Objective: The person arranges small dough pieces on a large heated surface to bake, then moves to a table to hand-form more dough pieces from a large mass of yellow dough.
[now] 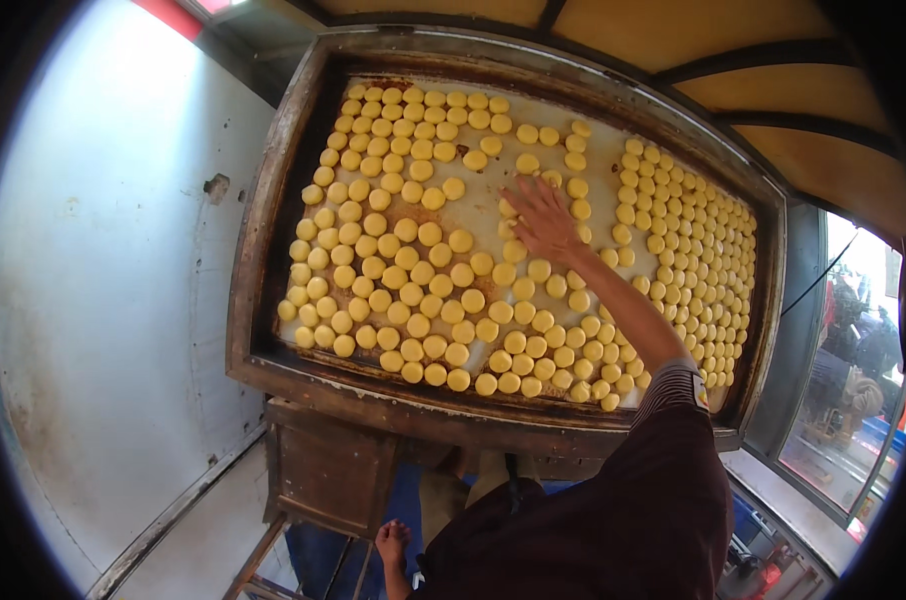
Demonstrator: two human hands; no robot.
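Note:
My right hand (545, 218) reaches across a large shallow tray with a worn wooden frame (271, 200). Its fingers are spread, palm down, over small round yellow dough pieces (430, 233). Parts of a few rounds show at the fingers' edge; what lies under the palm is hidden. The rounds sit in tight rows at the far left and along the right side, and more loosely in the middle and near the front. Below the tray's front edge, my left hand (393, 541) hangs low at my side with its fingers curled in, and nothing shows in it.
A pale metal panel (123, 250) stands on the left. Under the tray's near left corner is a brown wooden box-like stand (335, 468). Yellowish panels with dark ribs (753, 40) arch over the far side. A glass window (843, 370) is at the right.

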